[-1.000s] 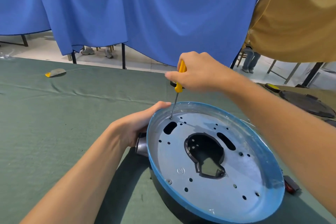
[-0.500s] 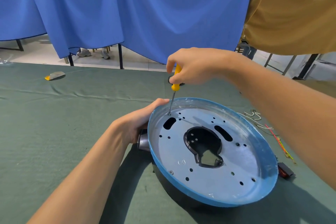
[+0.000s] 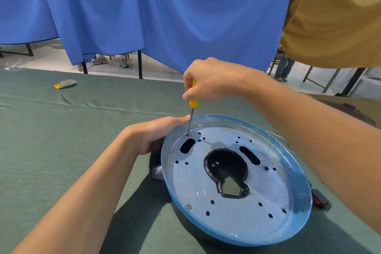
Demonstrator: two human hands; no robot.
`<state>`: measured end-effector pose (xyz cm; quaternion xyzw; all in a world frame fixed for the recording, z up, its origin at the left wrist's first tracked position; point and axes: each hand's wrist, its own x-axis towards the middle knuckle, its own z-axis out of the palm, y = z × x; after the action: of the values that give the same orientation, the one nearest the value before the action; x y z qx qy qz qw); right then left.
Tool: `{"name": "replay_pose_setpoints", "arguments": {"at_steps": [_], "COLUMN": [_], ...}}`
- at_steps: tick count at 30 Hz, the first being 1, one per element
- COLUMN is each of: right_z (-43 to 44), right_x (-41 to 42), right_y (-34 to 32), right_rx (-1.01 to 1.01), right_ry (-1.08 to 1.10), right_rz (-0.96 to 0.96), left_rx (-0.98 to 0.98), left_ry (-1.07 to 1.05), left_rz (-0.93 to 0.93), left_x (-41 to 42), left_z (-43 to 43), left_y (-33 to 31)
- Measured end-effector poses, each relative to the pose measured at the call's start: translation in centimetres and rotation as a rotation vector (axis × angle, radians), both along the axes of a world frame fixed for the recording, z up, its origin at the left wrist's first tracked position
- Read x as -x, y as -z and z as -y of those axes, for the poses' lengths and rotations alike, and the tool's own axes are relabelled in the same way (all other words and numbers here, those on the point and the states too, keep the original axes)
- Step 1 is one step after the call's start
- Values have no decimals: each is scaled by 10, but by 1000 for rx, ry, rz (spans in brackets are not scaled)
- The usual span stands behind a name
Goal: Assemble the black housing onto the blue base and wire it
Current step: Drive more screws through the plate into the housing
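Main hazard at the tip: yellow screwdriver (image 3: 193, 103) standing on a small screw (image 3: 187, 134) near the far-left rim of the blue base (image 3: 237, 237), shaft leaning a little. Could slip off the head under a slanted push, then skid over the silvery plate or jab the left hand (image 3: 152, 134), whose fingertips lie just beside the shaft. Could also bite crooked if the hole sits off its seat in the black housing (image 3: 157, 169), seen only as a dark edge under the base on the left. With just one other screw (image 3: 188, 206) visibly seated, at the near rim, probably free to pivot or rock if the brace slackens.

Fingers of the right hand (image 3: 208, 80) curled tight round the handle from above. Fingers of the left hand wrapped over the rim and down the side, clamping base to housing.

Base lying tilted on the housing, on the green-clothed bench (image 3: 51, 140). Red-and-black switch-like part (image 3: 319, 200) just beside the right rim, half hidden by the right forearm. Yellow-and-grey scrap (image 3: 65, 84) well apart at far left. Blue curtain (image 3: 165, 16) behind. Nothing between tool and screw; any wiring on the right mostly hidden under the forearm.
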<state>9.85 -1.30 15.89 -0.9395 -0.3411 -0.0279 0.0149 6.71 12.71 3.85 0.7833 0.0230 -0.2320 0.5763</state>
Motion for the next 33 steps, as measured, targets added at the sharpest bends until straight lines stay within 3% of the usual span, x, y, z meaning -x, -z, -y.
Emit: {"name": "replay_pose_setpoints", "arguments": {"at_steps": [5, 8, 16, 19, 24, 29, 33], "right_z": [0, 0, -7, -13, -16, -14, -14], "right_x": [2, 2, -3, -3, 0, 1, -6], "right_y": [-1, 1, 5, 8, 4, -4, 3], "right_rx": [81, 84, 75, 37, 62, 6, -16], "right_ry": [-12, -16, 95, 128, 52, -142, -61], "right_rz": [-51, -33, 60, 82, 38, 40, 159], "left_rx": [-297, -372, -254, -212, -143, -88, -89], "left_ry": [-119, -114, -49, -29, -218, -137, -96], "left_rz": [88, 124, 572, 619, 675, 640, 641], "left_x": [-4, -7, 0, 1, -1, -1, -2], "left_z": [2, 3, -3, 2, 4, -3, -2], "left_y": [-4, -4, -22, -24, -14, -10, -5]}}
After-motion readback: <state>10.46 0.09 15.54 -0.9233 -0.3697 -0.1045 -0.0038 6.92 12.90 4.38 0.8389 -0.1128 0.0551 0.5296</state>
